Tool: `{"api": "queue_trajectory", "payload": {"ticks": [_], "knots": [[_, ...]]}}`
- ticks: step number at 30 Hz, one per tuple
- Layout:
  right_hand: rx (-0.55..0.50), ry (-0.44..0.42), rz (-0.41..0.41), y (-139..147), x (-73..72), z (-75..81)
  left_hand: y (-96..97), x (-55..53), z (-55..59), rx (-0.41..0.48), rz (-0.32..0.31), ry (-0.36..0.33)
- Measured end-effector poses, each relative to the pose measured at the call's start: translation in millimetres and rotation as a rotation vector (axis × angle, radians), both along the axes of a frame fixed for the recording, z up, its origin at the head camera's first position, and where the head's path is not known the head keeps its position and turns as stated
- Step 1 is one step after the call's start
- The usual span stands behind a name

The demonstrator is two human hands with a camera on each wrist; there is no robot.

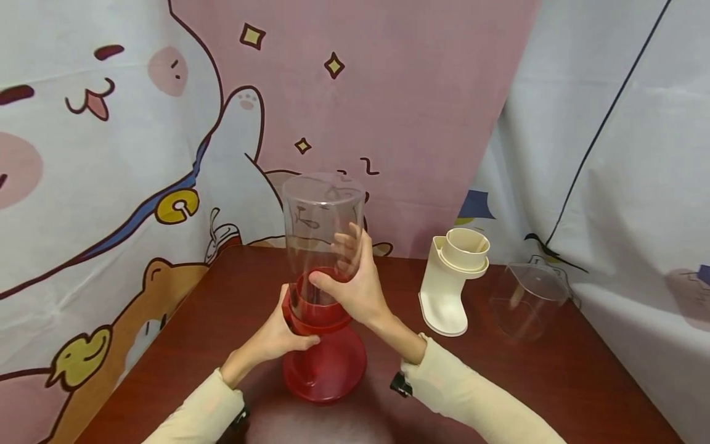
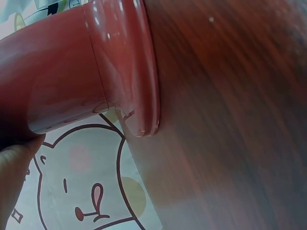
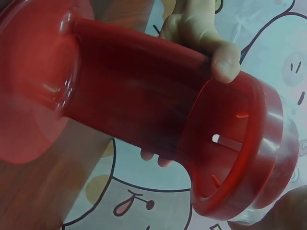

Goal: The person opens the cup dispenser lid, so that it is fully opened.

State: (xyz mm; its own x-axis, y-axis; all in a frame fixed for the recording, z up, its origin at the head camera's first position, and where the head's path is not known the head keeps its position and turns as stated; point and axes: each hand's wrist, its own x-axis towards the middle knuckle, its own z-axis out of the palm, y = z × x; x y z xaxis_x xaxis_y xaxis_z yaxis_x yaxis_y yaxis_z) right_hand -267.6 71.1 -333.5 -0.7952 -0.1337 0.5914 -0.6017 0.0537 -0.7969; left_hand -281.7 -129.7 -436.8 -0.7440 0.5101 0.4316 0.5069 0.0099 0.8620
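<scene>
A red dispenser stand with a round base and a ring-shaped collar rises from the table. Its upper column is gripped from the left by my left hand, thumb in front, just below the collar. In the collar sits a clear plastic canister, upright and open at the top. My right hand holds the canister's lower part from the right, with its fingers behind the clear wall. From the right wrist view, the stand shows a hollow opening with slots under the collar.
To the right stands a cream dispenser stand of similar shape. Beyond it, near the table's right edge, is another clear canister. A printed cloth hangs behind the brown table and along its sides.
</scene>
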Motion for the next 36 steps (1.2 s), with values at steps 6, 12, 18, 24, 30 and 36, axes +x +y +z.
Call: {"api": "queue_trajectory", "payload": {"ticks": [6,12,18,24,30,36], "knots": [[-0.016,0.089,0.019,-2,3.1,-5.0,-1.2,1.3,1.1,-0.018,0.011,0.005],[0.016,0.151,-0.002,-1,7.5,-4.5,1.0,-1.0,0.2,-0.034,0.017,0.043],[0.092,0.083,-0.032,-3,5.0,4.9,0.3,-1.9,-0.6,-0.028,0.021,0.068],[-0.015,-0.075,-0.007,-3,-5.1,12.4,-0.6,-0.7,-0.7,-0.006,0.04,0.045],[-0.107,-0.103,0.025,1,-5.0,8.0,-0.1,-2.6,-1.4,0.005,0.02,0.024],[-0.256,-0.073,0.101,4,-5.3,14.3,-1.3,-4.2,-3.1,0.014,-0.006,0.051]]}}
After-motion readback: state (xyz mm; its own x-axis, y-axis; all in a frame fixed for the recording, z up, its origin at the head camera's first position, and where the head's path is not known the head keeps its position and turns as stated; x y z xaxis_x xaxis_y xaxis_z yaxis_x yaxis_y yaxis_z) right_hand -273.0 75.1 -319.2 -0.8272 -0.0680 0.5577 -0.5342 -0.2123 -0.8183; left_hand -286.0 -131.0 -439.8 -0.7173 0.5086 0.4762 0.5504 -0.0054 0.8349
